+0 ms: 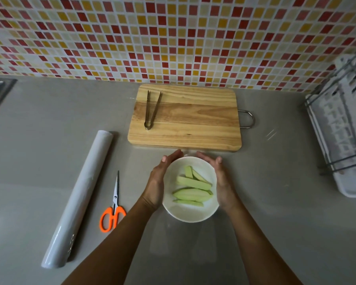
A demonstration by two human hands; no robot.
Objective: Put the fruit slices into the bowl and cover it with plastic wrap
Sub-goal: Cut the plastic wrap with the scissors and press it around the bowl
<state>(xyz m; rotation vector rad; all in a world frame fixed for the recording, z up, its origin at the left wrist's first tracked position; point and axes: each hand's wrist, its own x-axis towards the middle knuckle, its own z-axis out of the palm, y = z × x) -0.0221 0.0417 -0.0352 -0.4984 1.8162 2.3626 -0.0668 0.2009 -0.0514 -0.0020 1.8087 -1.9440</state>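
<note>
Left hand [159, 177] and right hand [221, 178] flank a white bowl [190, 215] of green fruit slices [191, 189] on the grey counter [39, 157], fingers together and nearly straight against its sides. Clear plastic wrap [186, 154] seems to lie over the bowl, its edges hard to trace. The left forearm partly hides the orange scissors [113, 204]; a dish rack [341, 124] is cut off at right.

Scissors [115, 199] handle partly behind left forearm [119, 239]; dish rack [337, 120] cut off right.
</note>
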